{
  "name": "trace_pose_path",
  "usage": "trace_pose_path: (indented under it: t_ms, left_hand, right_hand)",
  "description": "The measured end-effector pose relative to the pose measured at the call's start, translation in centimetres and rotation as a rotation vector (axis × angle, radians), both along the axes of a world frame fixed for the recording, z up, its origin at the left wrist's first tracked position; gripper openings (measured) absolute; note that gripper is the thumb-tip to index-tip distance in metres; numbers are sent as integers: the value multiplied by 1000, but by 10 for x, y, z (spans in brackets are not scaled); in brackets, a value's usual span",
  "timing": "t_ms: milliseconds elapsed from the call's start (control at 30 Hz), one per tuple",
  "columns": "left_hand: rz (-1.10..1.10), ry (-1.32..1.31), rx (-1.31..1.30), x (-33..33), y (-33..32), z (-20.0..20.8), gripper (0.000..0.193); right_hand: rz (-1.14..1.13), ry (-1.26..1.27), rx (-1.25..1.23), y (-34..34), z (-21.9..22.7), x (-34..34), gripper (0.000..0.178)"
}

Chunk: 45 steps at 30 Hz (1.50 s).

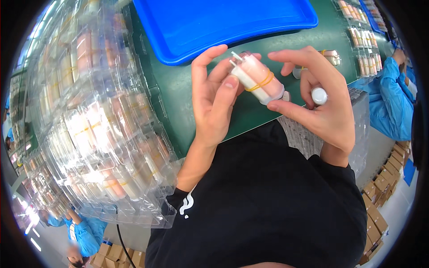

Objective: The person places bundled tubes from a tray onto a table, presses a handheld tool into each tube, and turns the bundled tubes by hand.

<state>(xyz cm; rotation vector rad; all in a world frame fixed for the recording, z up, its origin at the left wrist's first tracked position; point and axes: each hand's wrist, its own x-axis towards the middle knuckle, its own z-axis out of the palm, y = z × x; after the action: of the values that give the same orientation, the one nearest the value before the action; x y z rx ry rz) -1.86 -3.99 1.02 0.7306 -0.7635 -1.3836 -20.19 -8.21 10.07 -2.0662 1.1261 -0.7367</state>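
My left hand point(213, 96) grips a bundle of small cylindrical bottles point(257, 77), pink and white, wrapped by a yellow rubber band. Thin white stems stick out at the bundle's upper left end. Close to the bundle's lower right end is the thumb tip of my right hand point(328, 96); whether it touches cannot be made out. That hand's index finger stretches out, apart from the bundle. Its other fingers curl round a small white round-ended piece point(319, 96), most of which is hidden. Behind the hands, another banded bundle point(330, 56) lies on the green table point(174, 105).
A blue tray point(232, 22) stands at the far side. Tall stacked clear plastic trays point(89, 120) with banded bottles rise at the left. More filled trays point(364, 40) lie far right. People in blue work nearby; cardboard boxes point(380, 192) line the floor.
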Motion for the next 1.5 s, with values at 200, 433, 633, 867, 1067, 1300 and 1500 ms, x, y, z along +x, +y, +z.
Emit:
trace_pose_path:
  t_ms: [200, 433, 633, 867, 1067, 1300, 1500]
  left_hand:
    - [-94, 226, 25, 3, -3, 0, 44]
    - [-62, 200, -69, 5, -1, -12, 38]
    - [71, 146, -48, 2, 1, -8, 41]
    - [274, -570, -160, -2, -2, -20, 56]
    - [240, -759, -152, -6, -1, -9, 64]
    - [223, -1196, -508, -12, -1, -2, 46]
    - [202, -1201, -496, -11, -2, -6, 37]
  right_hand:
    - [39, -12, 13, 3, 3, 4, 60]
    - [24, 23, -6, 5, 1, 5, 57]
    - [20, 170, -20, 14, 0, -7, 56]
    - [-151, -319, 83, 36, 0, -38, 50]
    - [252, -844, 218, 20, 5, -47, 67]
    - [246, -810, 325, 10, 5, -29, 68]
    - [136, -760, 270, 15, -4, -18, 69]
